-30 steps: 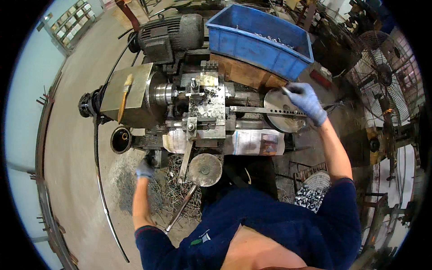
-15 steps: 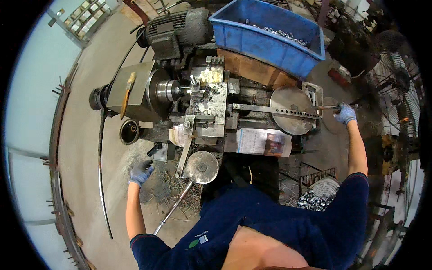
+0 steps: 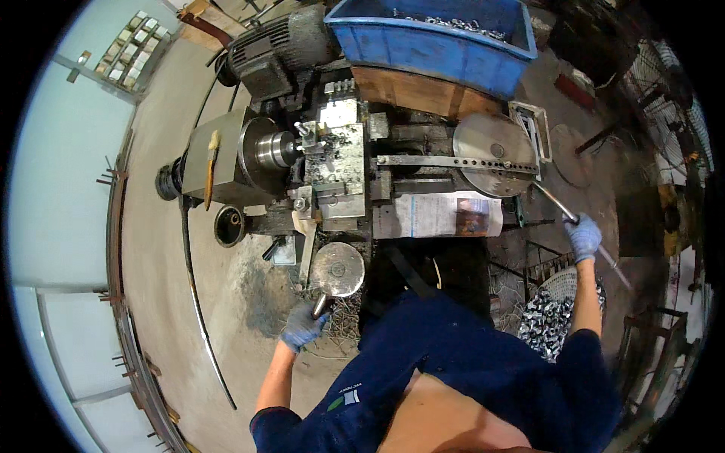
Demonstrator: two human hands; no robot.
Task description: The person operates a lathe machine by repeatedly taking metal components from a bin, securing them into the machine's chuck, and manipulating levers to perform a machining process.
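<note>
The left hand [image 3: 304, 326], which was off the machine half a second ago, now has its grip wrapped around the left lever [image 3: 321, 305] below the small round disc [image 3: 337, 270]. The right hand [image 3: 583, 237] has moved nearer the body, its grip closed around the right lever [image 3: 555, 201], which has swung from nearly level to a slant. Both levers are thus held at once, which I judge puts both sides of the lathe's controls in hand.

The right lever sits at the lower right of the large round disc [image 3: 491, 136], near the end of the perforated bar [image 3: 438, 161]. Its long axis runs from upper left to lower right; the far end, past the hand, is blurred. The left lever's visible part points down and slightly left from the small disc, toward the left hand; its far end is hidden.
</note>
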